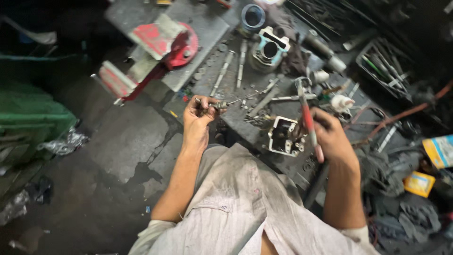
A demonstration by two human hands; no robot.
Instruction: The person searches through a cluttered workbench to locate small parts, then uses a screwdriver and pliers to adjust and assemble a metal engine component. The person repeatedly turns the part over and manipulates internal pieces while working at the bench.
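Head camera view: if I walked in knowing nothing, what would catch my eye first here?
Probably the red-painted metal bench vise, upper left on the grimy grey workbench. Next, the two bare hands at centre: the left hand pinches a small dark metal part with a thin rod, and the right hand holds red-handled pliers beside a pale boxy metal engine casting. Farther back stands a finned grey metal engine cylinder.
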